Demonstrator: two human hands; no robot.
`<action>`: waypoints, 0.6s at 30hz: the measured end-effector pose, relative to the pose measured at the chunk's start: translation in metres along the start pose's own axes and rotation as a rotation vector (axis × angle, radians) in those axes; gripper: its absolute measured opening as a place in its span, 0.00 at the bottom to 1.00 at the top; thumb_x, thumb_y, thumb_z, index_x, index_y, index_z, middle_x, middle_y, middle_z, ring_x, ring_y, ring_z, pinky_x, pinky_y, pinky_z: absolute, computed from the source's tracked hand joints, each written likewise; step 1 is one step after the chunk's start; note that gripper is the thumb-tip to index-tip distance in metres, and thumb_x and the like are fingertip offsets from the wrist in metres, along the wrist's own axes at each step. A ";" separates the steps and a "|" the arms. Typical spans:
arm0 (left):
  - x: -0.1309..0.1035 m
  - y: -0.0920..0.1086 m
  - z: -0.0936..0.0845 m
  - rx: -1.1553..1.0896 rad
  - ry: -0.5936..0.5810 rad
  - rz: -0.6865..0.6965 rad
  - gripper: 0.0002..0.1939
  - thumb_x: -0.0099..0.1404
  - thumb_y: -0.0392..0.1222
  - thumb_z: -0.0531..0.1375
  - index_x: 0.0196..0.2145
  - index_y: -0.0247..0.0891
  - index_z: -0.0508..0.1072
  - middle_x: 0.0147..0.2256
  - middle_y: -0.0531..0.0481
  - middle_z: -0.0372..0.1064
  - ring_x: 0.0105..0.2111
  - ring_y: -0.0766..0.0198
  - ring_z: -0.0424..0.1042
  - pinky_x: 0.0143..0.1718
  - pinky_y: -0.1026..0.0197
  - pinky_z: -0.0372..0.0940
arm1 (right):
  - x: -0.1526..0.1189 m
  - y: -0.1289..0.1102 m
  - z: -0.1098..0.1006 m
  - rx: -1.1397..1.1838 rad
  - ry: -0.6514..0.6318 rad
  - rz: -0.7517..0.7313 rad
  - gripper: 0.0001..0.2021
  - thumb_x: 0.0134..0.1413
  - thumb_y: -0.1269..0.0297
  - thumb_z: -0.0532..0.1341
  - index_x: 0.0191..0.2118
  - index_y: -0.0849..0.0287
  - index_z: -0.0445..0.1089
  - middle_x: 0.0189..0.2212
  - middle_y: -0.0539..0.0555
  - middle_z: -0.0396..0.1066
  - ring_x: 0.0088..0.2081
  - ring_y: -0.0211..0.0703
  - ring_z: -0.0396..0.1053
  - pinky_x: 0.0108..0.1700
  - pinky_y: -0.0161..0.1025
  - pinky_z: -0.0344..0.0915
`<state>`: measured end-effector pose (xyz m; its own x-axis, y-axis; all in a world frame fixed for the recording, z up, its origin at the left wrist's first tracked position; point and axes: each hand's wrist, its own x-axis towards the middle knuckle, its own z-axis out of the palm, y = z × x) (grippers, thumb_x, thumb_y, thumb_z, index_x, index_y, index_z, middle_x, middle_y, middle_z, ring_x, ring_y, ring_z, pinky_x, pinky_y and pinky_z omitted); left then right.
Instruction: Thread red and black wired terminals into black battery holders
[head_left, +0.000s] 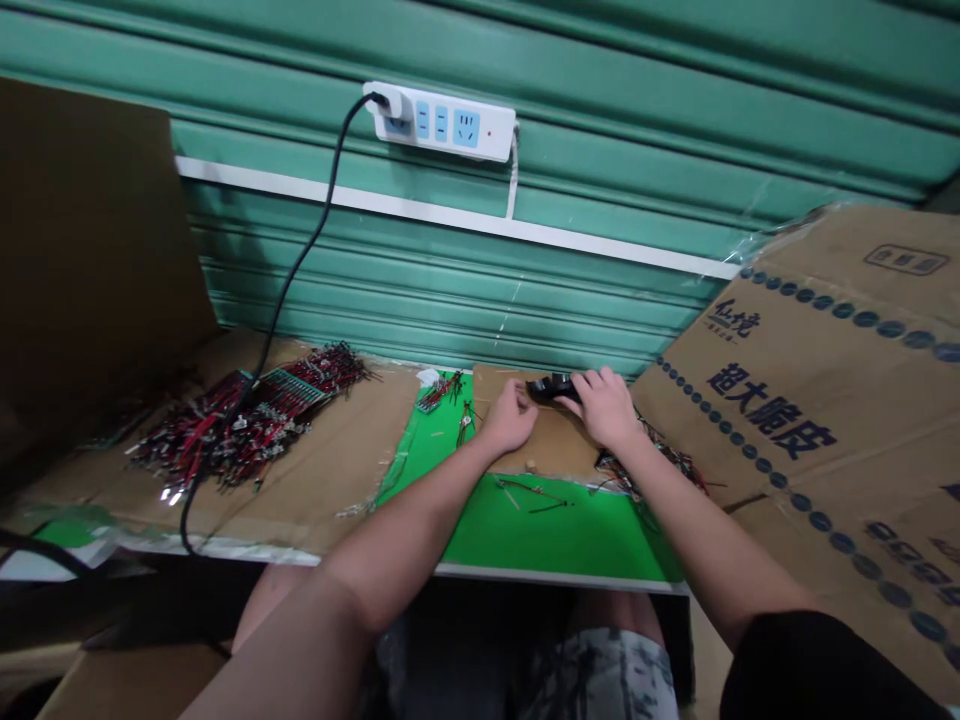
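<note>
The right hand (606, 405) grips a black object (537, 388), apparently for close two-handed work needing steadiness, beside the curled left hand (512, 418), contents unclear.

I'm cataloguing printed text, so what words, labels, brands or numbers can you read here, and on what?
"仙境": right-hand cardboard, upper left
"超大脆皮": same cardboard, larger, below it
Too small or blurred: the line under "仙境", the boxed mark, and the lower-right print.
The power strip shows no readable words.
</note>
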<state>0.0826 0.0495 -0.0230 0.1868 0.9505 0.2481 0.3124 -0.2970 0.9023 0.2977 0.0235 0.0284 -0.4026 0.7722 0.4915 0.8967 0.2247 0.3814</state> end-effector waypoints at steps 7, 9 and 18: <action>0.002 -0.004 0.002 0.033 -0.013 0.084 0.27 0.65 0.33 0.64 0.62 0.37 0.70 0.45 0.45 0.78 0.45 0.55 0.77 0.54 0.52 0.70 | -0.001 -0.007 0.002 -0.033 -0.115 -0.124 0.19 0.75 0.52 0.58 0.55 0.62 0.74 0.46 0.66 0.73 0.50 0.61 0.62 0.49 0.49 0.52; 0.003 -0.006 0.003 0.044 -0.020 0.113 0.28 0.65 0.33 0.64 0.63 0.37 0.71 0.47 0.44 0.79 0.47 0.54 0.77 0.56 0.51 0.71 | 0.004 -0.007 0.001 -0.025 -0.174 -0.197 0.17 0.74 0.55 0.59 0.55 0.62 0.74 0.47 0.66 0.73 0.51 0.61 0.62 0.50 0.49 0.53; 0.002 -0.005 0.003 0.068 -0.064 0.095 0.29 0.65 0.35 0.66 0.63 0.33 0.74 0.54 0.36 0.80 0.54 0.48 0.79 0.61 0.48 0.70 | 0.012 0.016 0.000 0.005 -0.272 -0.276 0.19 0.71 0.53 0.63 0.56 0.65 0.73 0.50 0.68 0.74 0.53 0.60 0.66 0.54 0.48 0.56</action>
<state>0.0840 0.0529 -0.0276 0.2770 0.9107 0.3063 0.3521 -0.3928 0.8496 0.3074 0.0361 0.0400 -0.5662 0.8114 0.1452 0.7625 0.4487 0.4660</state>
